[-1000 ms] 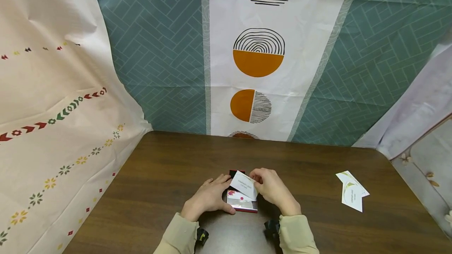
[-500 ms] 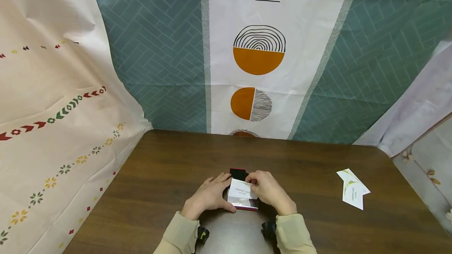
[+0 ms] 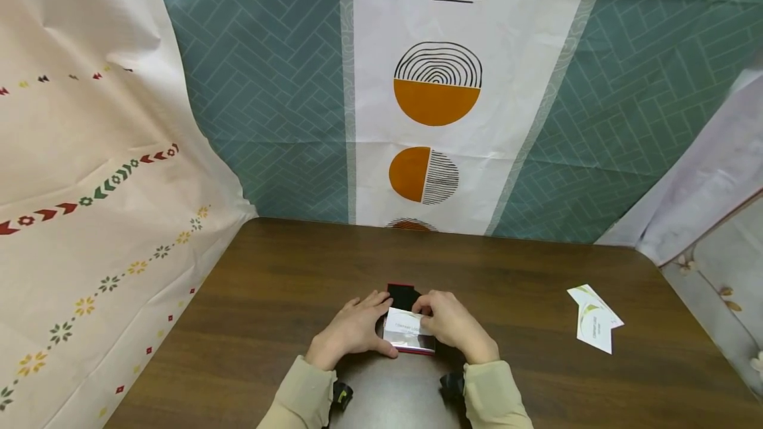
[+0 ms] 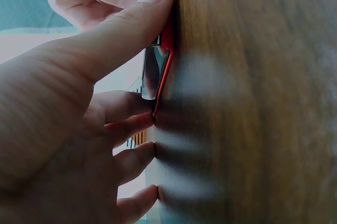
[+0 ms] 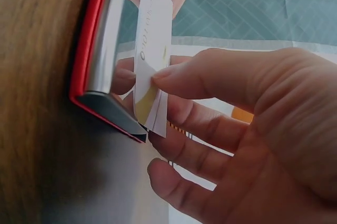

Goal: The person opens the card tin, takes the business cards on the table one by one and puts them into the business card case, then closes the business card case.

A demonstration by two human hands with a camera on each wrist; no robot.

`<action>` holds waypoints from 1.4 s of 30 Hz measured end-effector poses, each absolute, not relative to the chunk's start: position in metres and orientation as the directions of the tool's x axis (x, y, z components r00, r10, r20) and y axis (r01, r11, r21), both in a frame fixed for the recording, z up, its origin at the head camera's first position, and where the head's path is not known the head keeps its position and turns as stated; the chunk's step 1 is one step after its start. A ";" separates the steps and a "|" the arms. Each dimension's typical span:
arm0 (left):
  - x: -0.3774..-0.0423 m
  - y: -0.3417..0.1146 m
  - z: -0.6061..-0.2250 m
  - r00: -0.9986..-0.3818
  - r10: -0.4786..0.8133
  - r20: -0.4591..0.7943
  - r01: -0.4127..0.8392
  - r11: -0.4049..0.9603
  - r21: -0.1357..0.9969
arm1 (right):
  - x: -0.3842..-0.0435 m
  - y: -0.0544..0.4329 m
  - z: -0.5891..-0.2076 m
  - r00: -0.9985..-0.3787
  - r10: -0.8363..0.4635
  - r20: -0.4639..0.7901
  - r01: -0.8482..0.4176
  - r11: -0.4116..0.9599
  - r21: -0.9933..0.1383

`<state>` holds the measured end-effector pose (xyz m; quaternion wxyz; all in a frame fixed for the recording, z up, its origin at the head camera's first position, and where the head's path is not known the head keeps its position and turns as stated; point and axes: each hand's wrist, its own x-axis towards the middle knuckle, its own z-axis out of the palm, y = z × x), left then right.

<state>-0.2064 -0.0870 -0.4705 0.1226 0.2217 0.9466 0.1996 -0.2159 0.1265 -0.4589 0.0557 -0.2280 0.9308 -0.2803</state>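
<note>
A business card holder (image 3: 417, 343), red outside with a shiny metal box, lies with its dark lid (image 3: 402, 294) folded back on the table. My left hand (image 3: 353, 328) holds it at its left side. In the left wrist view the thumb presses the near edge of the holder (image 4: 167, 32), and the other fingertips touch the lid's edge and the table. My right hand (image 3: 456, 328) pinches a few white business cards (image 5: 152, 29) between thumb and fingers. The cards (image 3: 406, 324) lie over the box, roughly lined up with it; in the right wrist view their ends fan slightly apart.
Two more business cards (image 3: 595, 331) overlap on the right part of the brown wooden table (image 3: 286, 270). A patterned curtain (image 3: 286, 118) hangs behind the table, and a cream cloth (image 3: 119, 217) is on the left.
My right hand has turned the tilted cards straight and brought them down toward me over the metal box. The left hand has stayed on the holder.
</note>
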 end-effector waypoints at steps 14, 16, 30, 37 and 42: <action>-0.207 -0.088 -0.472 -0.870 0.471 -0.145 0.378 0.827 0.415 | -0.215 0.122 -0.462 -0.870 -0.493 -0.005 -0.412 0.733 -0.542; -0.207 -0.088 -0.473 -0.870 0.472 -0.143 0.381 0.828 0.412 | -0.215 0.122 -0.461 -0.871 -0.491 -0.007 -0.410 0.734 -0.541; -0.208 -0.087 -0.472 -0.870 0.474 -0.138 0.387 0.828 0.407 | -0.215 0.121 -0.459 -0.881 -0.474 -0.010 -0.402 0.758 -0.514; -0.209 -0.087 -0.472 -0.870 0.471 -0.146 0.381 0.831 0.406 | -0.215 0.121 -0.458 -0.877 -0.480 -0.006 -0.412 0.760 -0.503; -0.208 -0.087 -0.471 -0.871 0.469 -0.148 0.378 0.831 0.408 | -0.216 0.121 -0.458 -0.877 -0.480 -0.016 -0.406 0.759 -0.508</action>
